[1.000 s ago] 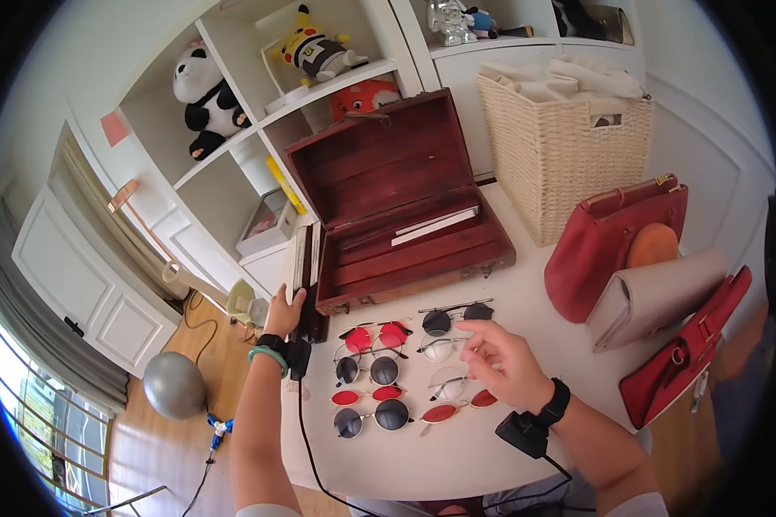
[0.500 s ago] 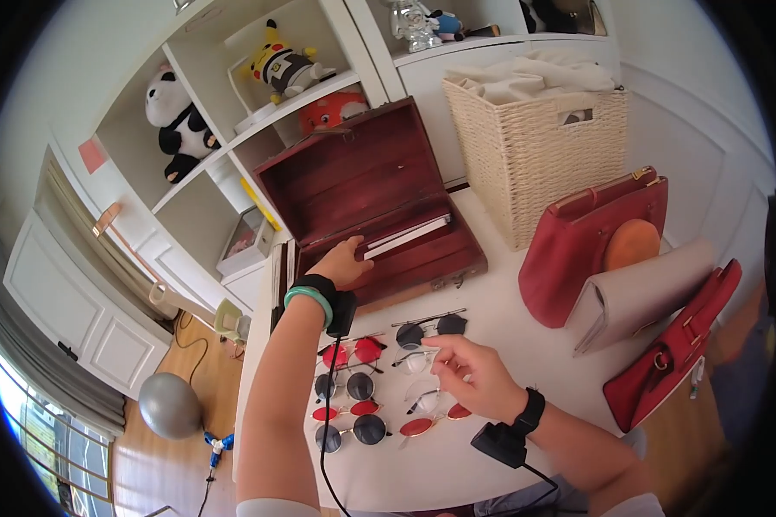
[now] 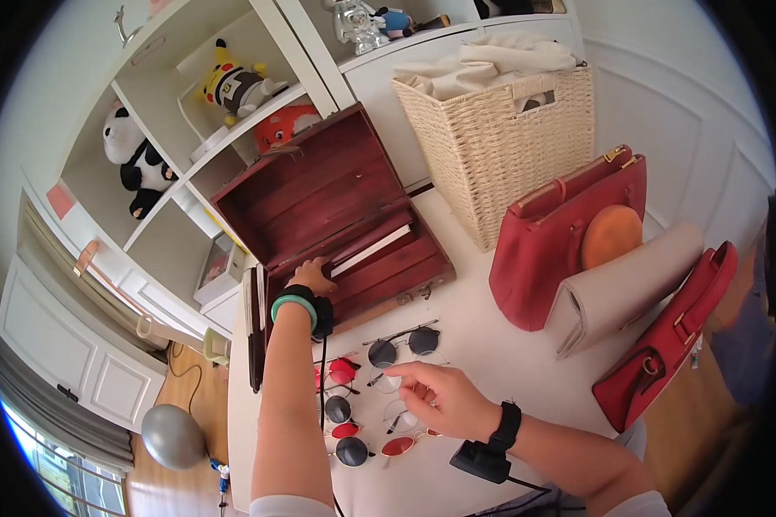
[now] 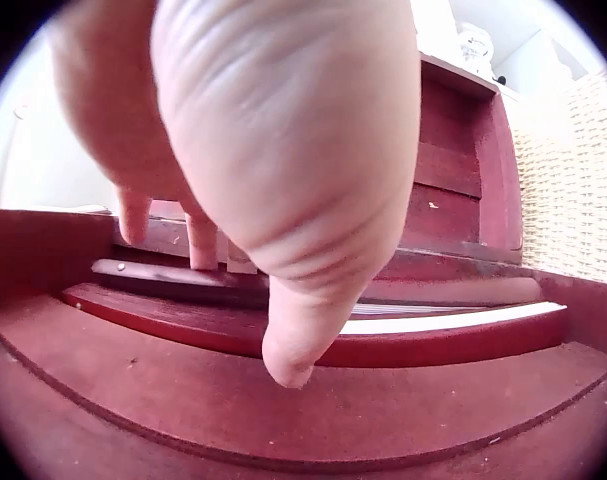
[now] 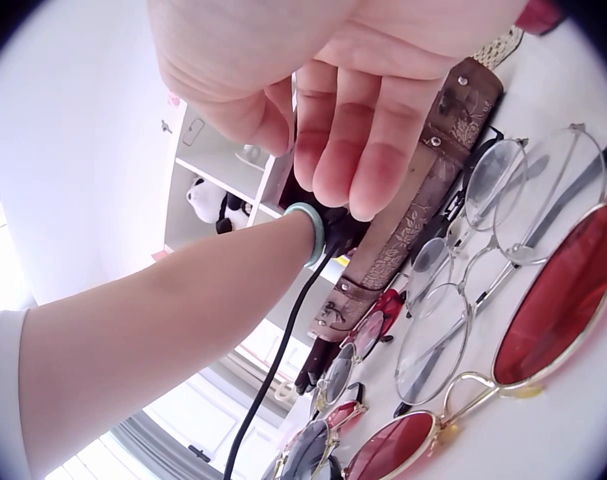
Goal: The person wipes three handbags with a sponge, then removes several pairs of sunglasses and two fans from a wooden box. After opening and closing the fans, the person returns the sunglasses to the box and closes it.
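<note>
My left hand (image 3: 312,276) reaches down into the left part of an open dark red wooden case (image 3: 319,194). In the left wrist view, its thumb hangs on the near side of a dark red book with white pages (image 4: 453,345), and fingertips show beyond the book's far side. The fingers look extended rather than curled round it. Over the rows of glasses, my right hand (image 3: 435,396) hovers with loosely bent fingers and holds nothing. Beneath and around it lie dark round sunglasses (image 3: 422,340) and red oval sunglasses (image 3: 397,446).
Dark upright books (image 3: 257,319) stand against the case's left side. To the right are a red bag (image 3: 530,258), an orange round item (image 3: 612,237), a beige clutch (image 3: 629,284) and a red handbag (image 3: 625,396). A wicker basket (image 3: 500,155) with cloth stands behind.
My left hand has left the upright books beside the case and moved right, into the case over the book there. The right hand stays above the glasses. The head view has shifted.
</note>
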Available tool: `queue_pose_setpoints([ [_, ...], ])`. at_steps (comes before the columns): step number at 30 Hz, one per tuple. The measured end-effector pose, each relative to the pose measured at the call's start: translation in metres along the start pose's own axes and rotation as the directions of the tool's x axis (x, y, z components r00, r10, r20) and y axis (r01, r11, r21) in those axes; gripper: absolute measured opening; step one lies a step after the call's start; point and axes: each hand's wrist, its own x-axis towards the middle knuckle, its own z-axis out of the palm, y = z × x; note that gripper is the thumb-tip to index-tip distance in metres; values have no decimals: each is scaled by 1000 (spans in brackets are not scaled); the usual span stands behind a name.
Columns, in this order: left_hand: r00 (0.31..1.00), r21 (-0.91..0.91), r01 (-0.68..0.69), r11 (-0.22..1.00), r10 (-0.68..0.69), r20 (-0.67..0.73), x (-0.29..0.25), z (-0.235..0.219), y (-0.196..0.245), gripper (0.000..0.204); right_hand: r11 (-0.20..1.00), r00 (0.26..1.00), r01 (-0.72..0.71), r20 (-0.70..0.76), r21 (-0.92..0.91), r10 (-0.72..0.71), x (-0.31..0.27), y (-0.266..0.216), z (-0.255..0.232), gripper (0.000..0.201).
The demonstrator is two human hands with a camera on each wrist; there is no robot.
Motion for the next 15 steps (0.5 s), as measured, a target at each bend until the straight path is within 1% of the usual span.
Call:
queue_pose_setpoints([
  [1,1000,0,2,1000,-2,1,-3,-2,4,79,1000,1000,-15,11,5,15,0,-3,0,28],
  [3,998,125,6,992,2,-60,-9,-5,7,72,1000,1000,-23,18,7,22,1,-6,0,27],
  [4,998,125,7,992,0,-62,-12,-7,9,72,1000,999,-30,21,5,30,1,-7,0,26],
  [5,994,121,10,993,2,-105,-16,-8,12,67,1000,999,-28,21,4,28,1,-6,1,26],
  [6,989,117,11,993,7,-149,-17,-9,15,62,1000,1000,-6,16,-1,6,1,-3,1,25],
  [7,988,117,7,993,11,-151,-10,-4,10,62,1000,1000,16,11,-6,-16,1,-1,1,25],
  [9,987,12,-52,999,53,-152,6,4,-1,55,1000,1000,1,19,-5,-1,1,-5,-1,25],
  [10,987,14,-54,998,55,-151,10,4,-2,55,1000,999,-16,29,-1,16,0,-6,-1,24],
  [11,983,69,-35,997,47,-176,14,5,-2,52,1000,1000,-16,27,0,16,0,-5,-1,24],
  [12,979,123,-15,992,39,-200,15,4,-2,49,1000,1000,8,24,-11,-8,0,-2,-1,26],
  [13,979,125,-14,992,39,-200,14,5,-2,49,999,999,33,23,-23,-33,-1,0,0,27],
  [15,956,150,-116,982,152,-252,9,3,-2,40,999,999,35,18,-20,-34,-1,0,2,26],
])
